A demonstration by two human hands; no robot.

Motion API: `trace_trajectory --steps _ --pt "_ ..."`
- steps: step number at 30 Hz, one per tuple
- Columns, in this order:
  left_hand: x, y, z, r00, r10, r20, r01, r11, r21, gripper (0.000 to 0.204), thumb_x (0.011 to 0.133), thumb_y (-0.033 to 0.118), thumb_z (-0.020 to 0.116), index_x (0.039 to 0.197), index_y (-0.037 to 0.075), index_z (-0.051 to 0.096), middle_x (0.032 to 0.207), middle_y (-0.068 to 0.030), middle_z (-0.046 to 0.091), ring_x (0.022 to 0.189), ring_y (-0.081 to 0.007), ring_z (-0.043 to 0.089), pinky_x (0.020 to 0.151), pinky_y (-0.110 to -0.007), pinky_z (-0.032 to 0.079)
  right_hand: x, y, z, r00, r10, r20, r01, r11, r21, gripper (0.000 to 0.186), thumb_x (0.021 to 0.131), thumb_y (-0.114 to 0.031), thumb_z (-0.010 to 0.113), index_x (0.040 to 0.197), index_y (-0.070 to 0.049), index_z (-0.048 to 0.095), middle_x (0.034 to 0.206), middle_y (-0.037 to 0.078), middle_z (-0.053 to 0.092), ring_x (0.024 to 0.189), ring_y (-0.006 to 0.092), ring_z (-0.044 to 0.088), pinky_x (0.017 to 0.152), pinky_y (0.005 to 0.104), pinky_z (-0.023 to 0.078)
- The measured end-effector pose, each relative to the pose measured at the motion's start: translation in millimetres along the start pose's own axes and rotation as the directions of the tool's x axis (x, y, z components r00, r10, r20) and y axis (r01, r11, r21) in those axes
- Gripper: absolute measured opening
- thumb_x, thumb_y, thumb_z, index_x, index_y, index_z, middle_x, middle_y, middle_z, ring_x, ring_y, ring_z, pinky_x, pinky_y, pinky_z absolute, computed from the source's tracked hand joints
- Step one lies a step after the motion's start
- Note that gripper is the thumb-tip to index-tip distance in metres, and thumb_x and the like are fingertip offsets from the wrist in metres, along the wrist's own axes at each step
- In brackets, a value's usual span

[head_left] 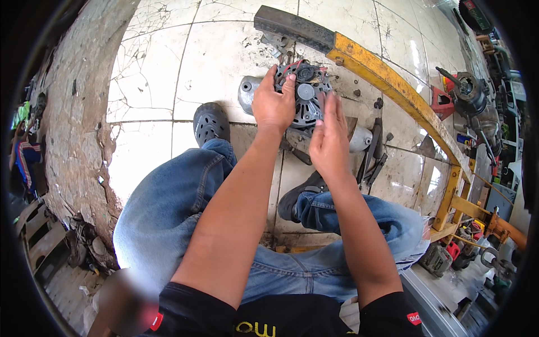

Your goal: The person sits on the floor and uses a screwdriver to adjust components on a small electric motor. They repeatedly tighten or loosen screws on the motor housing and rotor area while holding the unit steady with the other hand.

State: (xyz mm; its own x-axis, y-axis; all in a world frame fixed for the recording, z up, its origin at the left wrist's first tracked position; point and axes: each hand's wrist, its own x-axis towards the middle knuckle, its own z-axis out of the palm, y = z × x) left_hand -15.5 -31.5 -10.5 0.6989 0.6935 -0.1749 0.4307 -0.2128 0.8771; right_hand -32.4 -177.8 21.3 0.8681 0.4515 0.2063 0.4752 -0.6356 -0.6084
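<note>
A round metal alternator-like part (305,93), with a vented dark casing and red wire, sits on the tiled floor between my feet. My left hand (272,103) is closed on its left side, thumb over the top. Beside its right side, my right hand (329,135) has its fingers stretched out and slightly blurred; whether they touch the casing is unclear. A silver metal housing (246,94) lies at the left of the part, and another silver piece (360,140) at the lower right. Dark long tools (376,157) lie farther right.
A yellow-and-black steel beam (382,78) arches over the floor to a yellow frame (456,208). A red stand (441,104) and greasy machine parts (470,98) crowd the right. Cracked tiles (146,62) and rough concrete (78,129) extend left, where another person (25,163) appears at the edge.
</note>
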Motion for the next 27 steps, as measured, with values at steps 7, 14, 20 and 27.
trace_trajectory --steps 7,14,20,27 --pt "3.0 1.9 -4.3 0.998 -0.036 0.052 0.038 0.999 -0.038 0.061 0.094 0.047 0.066 0.14 0.008 0.059 0.118 -0.025 0.07 0.112 -0.0411 0.066 0.098 -0.046 0.05 0.9 -11.1 19.1 0.984 0.06 0.17 -0.01 0.961 -0.277 0.066 0.105 -0.04 0.043 0.158 -0.003 0.028 0.158 0.017 0.041 0.15 0.0449 0.028 0.118 0.0679 0.017" --pt "1.2 7.5 -8.3 0.997 -0.047 0.069 0.049 0.998 -0.029 0.062 0.093 0.049 0.067 0.14 0.009 0.06 0.119 -0.0234 0.07 0.113 -0.0416 0.066 0.098 -0.046 0.051 16.1 -6.2 20.3 0.984 0.104 0.147 -0.063 0.964 -0.259 0.068 0.106 -0.044 0.038 0.159 -0.003 0.026 0.157 0.014 0.045 0.15 0.0452 0.027 0.118 0.069 0.015" --pt "5.8 3.1 -7.6 0.997 -0.001 0.072 0.002 1.0 -0.016 0.063 0.094 0.051 0.064 0.141 0.009 0.058 0.122 -0.0228 0.069 0.114 -0.0404 0.066 0.099 -0.045 0.049 30.4 -10.1 14.6 0.981 0.131 0.144 -0.092 0.964 -0.251 0.066 0.106 -0.041 0.039 0.158 -0.002 0.027 0.157 0.017 0.044 0.15 0.0466 0.027 0.117 0.0693 0.015" --pt "6.1 5.2 -4.2 0.996 -0.019 0.083 0.02 1.0 -0.008 0.06 0.095 0.049 0.064 0.142 0.011 0.058 0.128 -0.0186 0.068 0.121 -0.0383 0.062 0.104 -0.048 0.045 11.6 -3.5 14.4 0.984 0.095 0.151 -0.051 0.96 -0.274 0.063 0.106 -0.039 0.04 0.158 -0.004 0.03 0.157 0.015 0.044 0.15 0.0457 0.027 0.117 0.069 0.016"
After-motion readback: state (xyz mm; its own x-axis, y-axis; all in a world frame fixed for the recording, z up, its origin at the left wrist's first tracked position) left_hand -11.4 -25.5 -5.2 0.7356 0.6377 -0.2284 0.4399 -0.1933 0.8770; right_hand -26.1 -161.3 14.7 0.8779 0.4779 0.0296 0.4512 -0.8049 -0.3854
